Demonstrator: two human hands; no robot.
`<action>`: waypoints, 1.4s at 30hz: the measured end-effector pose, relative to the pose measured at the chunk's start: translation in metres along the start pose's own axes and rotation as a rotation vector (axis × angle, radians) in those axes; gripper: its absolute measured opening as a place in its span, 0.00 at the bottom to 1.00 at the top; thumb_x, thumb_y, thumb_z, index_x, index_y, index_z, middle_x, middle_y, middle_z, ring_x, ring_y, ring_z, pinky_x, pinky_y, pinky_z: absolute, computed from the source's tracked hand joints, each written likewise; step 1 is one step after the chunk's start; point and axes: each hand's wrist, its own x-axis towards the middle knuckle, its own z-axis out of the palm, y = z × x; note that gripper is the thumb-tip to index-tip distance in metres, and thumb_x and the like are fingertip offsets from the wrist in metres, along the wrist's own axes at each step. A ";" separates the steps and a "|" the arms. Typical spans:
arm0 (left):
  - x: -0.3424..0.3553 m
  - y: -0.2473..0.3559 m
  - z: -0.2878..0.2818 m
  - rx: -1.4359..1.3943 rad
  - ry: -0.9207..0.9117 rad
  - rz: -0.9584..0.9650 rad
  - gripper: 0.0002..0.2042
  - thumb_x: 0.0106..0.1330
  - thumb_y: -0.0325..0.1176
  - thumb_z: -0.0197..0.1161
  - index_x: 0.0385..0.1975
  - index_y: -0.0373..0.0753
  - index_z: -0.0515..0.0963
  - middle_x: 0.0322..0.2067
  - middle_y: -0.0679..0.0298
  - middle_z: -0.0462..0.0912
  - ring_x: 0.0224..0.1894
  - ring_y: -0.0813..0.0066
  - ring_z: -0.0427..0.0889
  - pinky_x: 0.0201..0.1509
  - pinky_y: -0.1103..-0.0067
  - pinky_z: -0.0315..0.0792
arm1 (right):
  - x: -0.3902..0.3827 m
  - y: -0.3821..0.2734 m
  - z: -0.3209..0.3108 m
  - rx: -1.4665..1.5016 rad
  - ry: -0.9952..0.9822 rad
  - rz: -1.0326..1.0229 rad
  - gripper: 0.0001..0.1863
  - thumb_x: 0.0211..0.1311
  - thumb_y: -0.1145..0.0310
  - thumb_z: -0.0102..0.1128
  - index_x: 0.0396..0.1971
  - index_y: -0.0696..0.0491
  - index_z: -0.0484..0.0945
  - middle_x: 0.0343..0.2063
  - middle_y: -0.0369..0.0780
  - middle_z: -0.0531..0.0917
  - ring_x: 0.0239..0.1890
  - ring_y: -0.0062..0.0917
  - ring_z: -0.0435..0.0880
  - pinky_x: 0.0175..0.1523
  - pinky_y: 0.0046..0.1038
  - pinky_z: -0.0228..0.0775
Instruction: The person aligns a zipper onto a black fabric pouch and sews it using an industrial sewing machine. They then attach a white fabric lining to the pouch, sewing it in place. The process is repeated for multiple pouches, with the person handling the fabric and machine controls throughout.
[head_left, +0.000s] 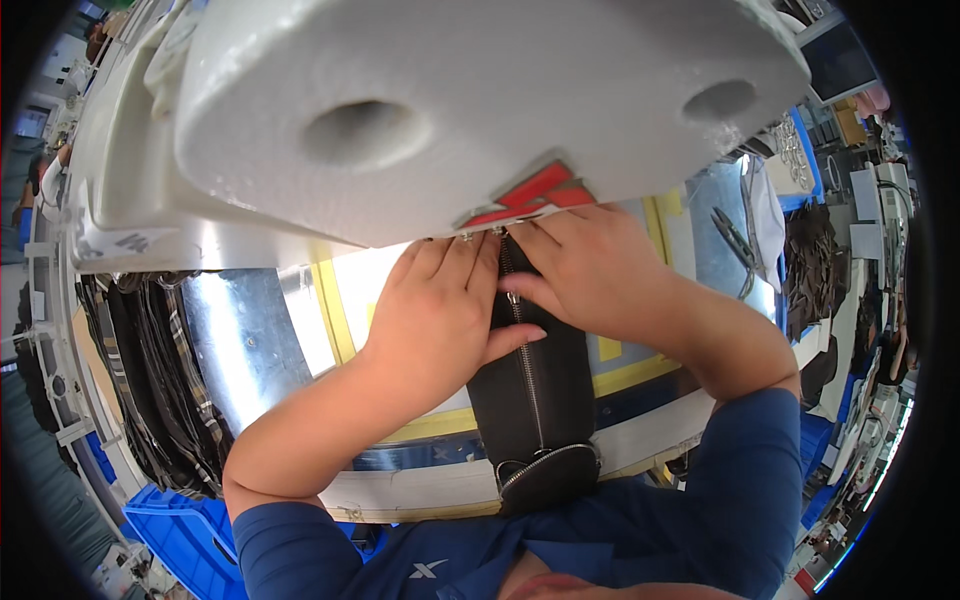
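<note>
Head view: black pouch [560,385] lies lengthwise at the middle of the bench [400,490], its far end out of sight below the white machine [480,110], its near end at the bench's near edge, beside the person's blue shirt [640,545]. Long zip [530,385] runs along the pouch top; second zip [548,466] curves across the near end.

Left hand [435,300] rests on the pouch's left side, fingers extended toward the machine, thumb spread away from them and lying across the long zip. Right hand [590,262] is on the right side, thumb pointing left to the zip; cannot tell whether it pinches the cloth, fingertips being partly hidden at the machine's lower edge. Hands close together, zip between.

Surroundings: yellow tape [425,427] on the bench; dark fabric stack [160,380] at left; blue bin [185,535] near left; scissors [737,240] at right; dark pieces [815,265] farther right.
</note>
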 end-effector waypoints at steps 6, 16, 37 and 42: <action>-0.004 0.007 0.004 0.008 -0.048 -0.013 0.51 0.58 0.60 0.77 0.68 0.17 0.70 0.64 0.35 0.78 0.68 0.40 0.78 0.76 0.57 0.70 | -0.006 -0.001 -0.006 -0.035 -0.027 -0.072 0.39 0.62 0.44 0.71 0.59 0.66 0.80 0.52 0.49 0.85 0.55 0.39 0.85 0.63 0.39 0.76; -0.008 0.015 0.007 0.054 -0.099 -0.046 0.60 0.57 0.70 0.71 0.71 0.14 0.65 0.65 0.28 0.74 0.70 0.32 0.74 0.80 0.53 0.65 | -0.009 -0.013 -0.004 -0.077 -0.117 -0.031 0.39 0.67 0.48 0.68 0.62 0.70 0.77 0.61 0.54 0.80 0.64 0.45 0.81 0.69 0.40 0.72; -0.012 0.022 0.009 0.145 -0.156 -0.126 0.64 0.54 0.74 0.69 0.72 0.14 0.62 0.70 0.26 0.68 0.76 0.31 0.67 0.81 0.55 0.62 | -0.016 -0.022 0.012 -0.119 0.007 0.016 0.40 0.66 0.50 0.69 0.64 0.72 0.75 0.61 0.55 0.79 0.65 0.44 0.79 0.70 0.38 0.71; -0.011 0.018 0.011 0.178 -0.145 -0.099 0.64 0.55 0.75 0.68 0.72 0.14 0.63 0.70 0.27 0.69 0.76 0.32 0.68 0.81 0.55 0.63 | -0.016 -0.022 0.016 -0.157 0.045 0.024 0.40 0.66 0.50 0.69 0.64 0.71 0.75 0.60 0.54 0.80 0.64 0.42 0.79 0.69 0.36 0.71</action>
